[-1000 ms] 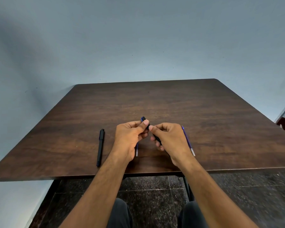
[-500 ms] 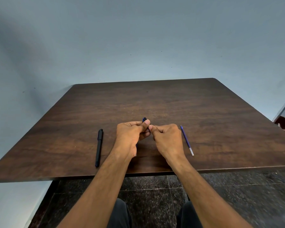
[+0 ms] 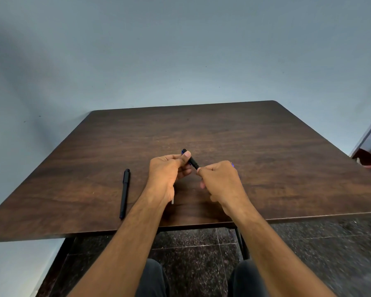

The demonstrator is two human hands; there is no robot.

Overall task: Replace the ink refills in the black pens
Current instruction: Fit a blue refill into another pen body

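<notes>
A person seated at the near edge of a dark wooden table (image 3: 266, 146) works on a black pen, both hands raised just above the surface near the middle of that edge. Furthest left, a second pen (image 3: 124, 194) lies flat and capped, running from the near edge inward, well apart from the hands and seemingly parked there as either done or waiting its turn. The left hand (image 3: 167, 174) curls its fingers around the upper end of the held pen (image 3: 192, 161), thumb pressed along the barrel, apparently to steady it. A thin pale-tipped rod, probably a refill (image 3: 172, 200), shows beneath the left wrist toward the near edge; whether it rests on the table or hangs from the hand cannot be told. The right hand (image 3: 221, 181) pinches the pen's lower end with thumb and forefinger, the remaining fingers folded, a grip that suits twisting or pulling the two halves apart or together. A spot of blue (image 3: 232, 164) peeps over the right knuckles, likely another refill left within reach. At the far right, beyond the table's edge, a red bowl (image 3: 365, 160) sits on the floor.
</notes>
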